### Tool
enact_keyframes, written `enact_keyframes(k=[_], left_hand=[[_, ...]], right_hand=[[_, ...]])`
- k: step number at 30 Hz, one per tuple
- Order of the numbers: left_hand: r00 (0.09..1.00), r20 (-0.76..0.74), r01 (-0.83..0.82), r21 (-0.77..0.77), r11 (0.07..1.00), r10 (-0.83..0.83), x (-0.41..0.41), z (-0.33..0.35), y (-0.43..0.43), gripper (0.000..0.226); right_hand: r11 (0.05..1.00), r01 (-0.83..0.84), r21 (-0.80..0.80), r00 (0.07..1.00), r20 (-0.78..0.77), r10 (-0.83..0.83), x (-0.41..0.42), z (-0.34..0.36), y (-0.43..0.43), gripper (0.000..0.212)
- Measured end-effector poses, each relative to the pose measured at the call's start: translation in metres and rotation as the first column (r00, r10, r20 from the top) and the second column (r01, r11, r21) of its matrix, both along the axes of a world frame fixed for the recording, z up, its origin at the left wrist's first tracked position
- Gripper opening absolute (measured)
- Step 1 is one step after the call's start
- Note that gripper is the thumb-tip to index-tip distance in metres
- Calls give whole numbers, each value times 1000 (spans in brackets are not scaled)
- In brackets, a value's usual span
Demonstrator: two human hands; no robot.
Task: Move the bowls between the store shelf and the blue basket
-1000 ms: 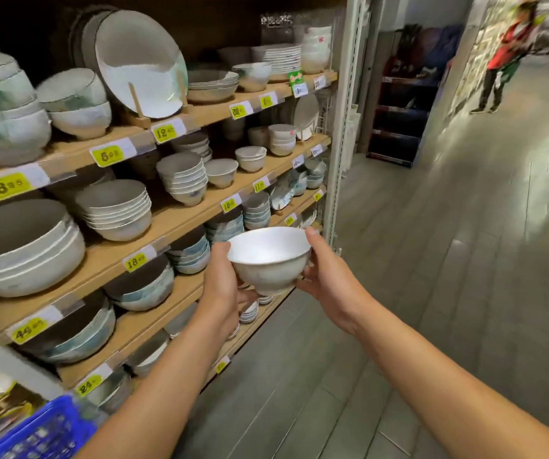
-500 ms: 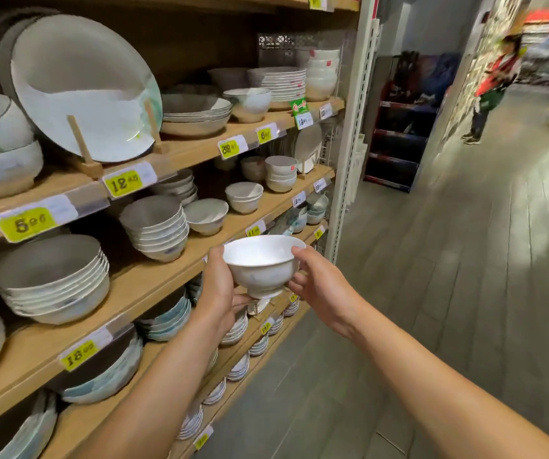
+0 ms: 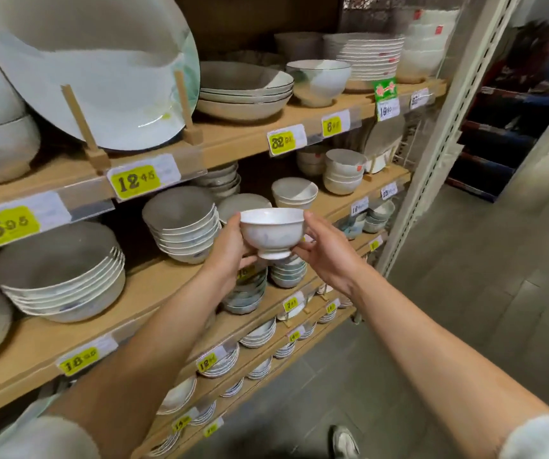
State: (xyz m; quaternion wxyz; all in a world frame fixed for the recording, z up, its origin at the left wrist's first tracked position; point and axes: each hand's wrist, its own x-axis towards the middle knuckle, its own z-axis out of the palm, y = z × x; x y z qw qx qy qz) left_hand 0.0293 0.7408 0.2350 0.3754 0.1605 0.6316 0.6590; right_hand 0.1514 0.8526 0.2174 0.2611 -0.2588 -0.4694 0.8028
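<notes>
A small white footed bowl [image 3: 271,230] hangs upright in the air in front of the middle wooden shelf [image 3: 154,286]. My left hand [image 3: 230,251] grips its left side and my right hand [image 3: 327,251] grips its right side and foot. Just behind the bowl on that shelf stand a stack of grey-white bowls [image 3: 183,223] and a stack of small bowls [image 3: 294,193]. The blue basket is out of view.
A large plate [image 3: 94,64] leans on a wooden stand on the upper shelf, beside stacked dishes [image 3: 243,91]. Big bowls [image 3: 64,276] sit at the left. Yellow price tags line the shelf edges. A white upright post [image 3: 432,154] ends the shelf; grey floor [image 3: 465,293] lies to the right.
Both hands have lifted the bowl up and toward the middle shelf. The view has come closer to the shelves, and the basket has dropped out of view.
</notes>
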Motion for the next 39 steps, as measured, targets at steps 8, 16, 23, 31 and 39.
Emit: enact_keyframes(k=[8,16,23,31,39], left_hand=[[971,-29,-237,16,971,237,-31,-10,47,31],[861,-97,-498,31,867,499,-44,-16,92,34],[683,-353,-712,-129,690,639,-38,-31,116,42],[689,-369,-717,-221,662,624,-36,-44,125,56],[671,-370,-739,-254,624,643,-41,-50,137,56]], right_hand=[[984,-173,-35,984,-41,171,-75,-15,72,43],[918,-397,-12,917,41,397,-118,-16,131,18],[837,-467,287,875,288,389,-133,-26,146,22],[680,-521,516,844,434,317,-142,-46,155,34],[727,-453,516,883,372,287,-146,-53,152,42]])
